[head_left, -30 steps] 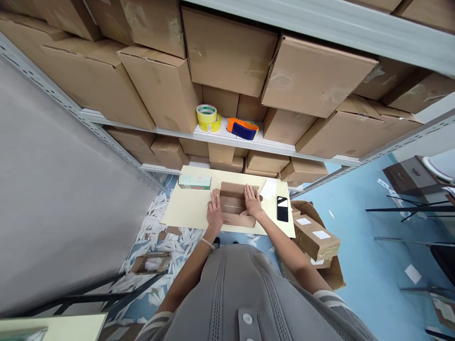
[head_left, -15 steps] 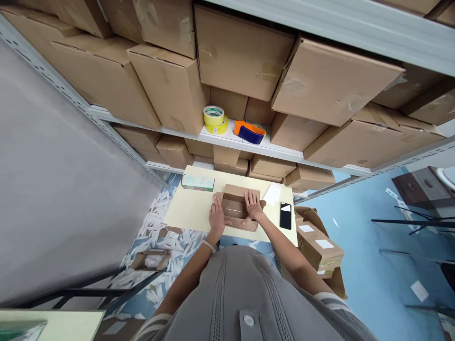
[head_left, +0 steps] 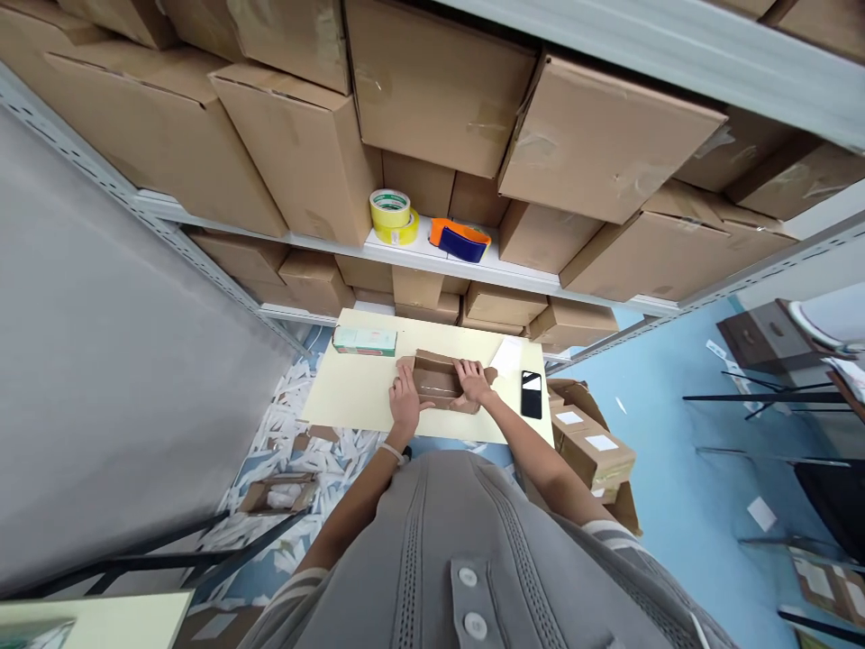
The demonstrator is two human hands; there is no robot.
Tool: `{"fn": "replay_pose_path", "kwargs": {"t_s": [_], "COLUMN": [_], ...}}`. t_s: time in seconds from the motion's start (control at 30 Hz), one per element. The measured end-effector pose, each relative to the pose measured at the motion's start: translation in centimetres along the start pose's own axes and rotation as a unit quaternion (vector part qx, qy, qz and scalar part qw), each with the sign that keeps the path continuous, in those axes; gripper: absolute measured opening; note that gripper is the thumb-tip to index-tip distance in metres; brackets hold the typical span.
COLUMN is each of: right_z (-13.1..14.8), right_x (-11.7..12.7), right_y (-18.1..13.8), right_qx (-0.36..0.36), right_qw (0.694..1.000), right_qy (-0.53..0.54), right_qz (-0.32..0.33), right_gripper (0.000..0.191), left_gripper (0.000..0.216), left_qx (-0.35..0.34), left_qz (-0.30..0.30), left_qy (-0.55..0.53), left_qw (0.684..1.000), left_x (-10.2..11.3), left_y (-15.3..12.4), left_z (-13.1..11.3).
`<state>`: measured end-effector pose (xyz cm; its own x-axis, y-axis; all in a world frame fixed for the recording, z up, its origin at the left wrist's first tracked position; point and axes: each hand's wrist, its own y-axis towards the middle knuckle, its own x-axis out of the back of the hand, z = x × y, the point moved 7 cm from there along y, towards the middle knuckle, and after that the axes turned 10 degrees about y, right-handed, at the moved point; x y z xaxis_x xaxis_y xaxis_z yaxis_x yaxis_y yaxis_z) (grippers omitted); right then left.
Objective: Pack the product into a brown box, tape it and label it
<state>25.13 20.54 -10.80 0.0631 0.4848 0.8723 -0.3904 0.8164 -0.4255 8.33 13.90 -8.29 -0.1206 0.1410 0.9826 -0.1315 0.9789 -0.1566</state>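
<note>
A small open cardboard box (head_left: 442,401) sits on the pale yellow tabletop (head_left: 358,392), its inside facing up and no contents visible. My left hand (head_left: 405,399) grips the left end, fingers over the side flap and thumb toward the near edge. At the right end, my right hand (head_left: 472,382) has its fingers bent over the wall, with the thumb near the front corner. A black phone (head_left: 531,395) lies to the right of my right hand. Behind it is a white sheet of paper (head_left: 505,355). Toward the back left rests a green and white carton (head_left: 366,341).
Shelving ahead holds many cardboard boxes (head_left: 442,86), yellow tape rolls (head_left: 390,216) and an orange and blue band (head_left: 460,240). Paper strips (head_left: 270,433) litter the floor at left. Cartons with white labels (head_left: 595,451) stand right of the table.
Both hands have closed further around the box ends, my right fingers now more bent. The box's far and near flaps look narrower and more upright. The view has shifted slightly.
</note>
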Motion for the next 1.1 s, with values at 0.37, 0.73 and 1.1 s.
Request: {"fn": "replay_pose_path", "kwargs": {"t_s": [0.37, 0.73, 1.1], "right_z": [1.2, 0.8, 7.7], "right_x": [3.6, 4.2, 3.3], "right_y": [-4.3, -13.7, -11.0], "right_qx": [-0.013, -0.06, 0.075], "right_qw": [0.995, 0.828, 0.876], "right_qy": [0.069, 0.33, 0.382], "right_qz": [-0.066, -0.449, -0.285], "right_gripper": [0.104, 0.033, 0.042], "left_gripper": [0.087, 0.049, 0.038], "left_qx": [-0.029, -0.052, 0.195], "left_qz": [-0.015, -0.139, -0.138], "left_qy": [-0.002, -0.014, -0.041], "left_qw": [0.999, 0.989, 0.97], "left_x": [1.4, 5.1, 2.5], "left_y": [-1.5, -7.0, -13.9], "left_z": [0.8, 4.6, 9.3]}}
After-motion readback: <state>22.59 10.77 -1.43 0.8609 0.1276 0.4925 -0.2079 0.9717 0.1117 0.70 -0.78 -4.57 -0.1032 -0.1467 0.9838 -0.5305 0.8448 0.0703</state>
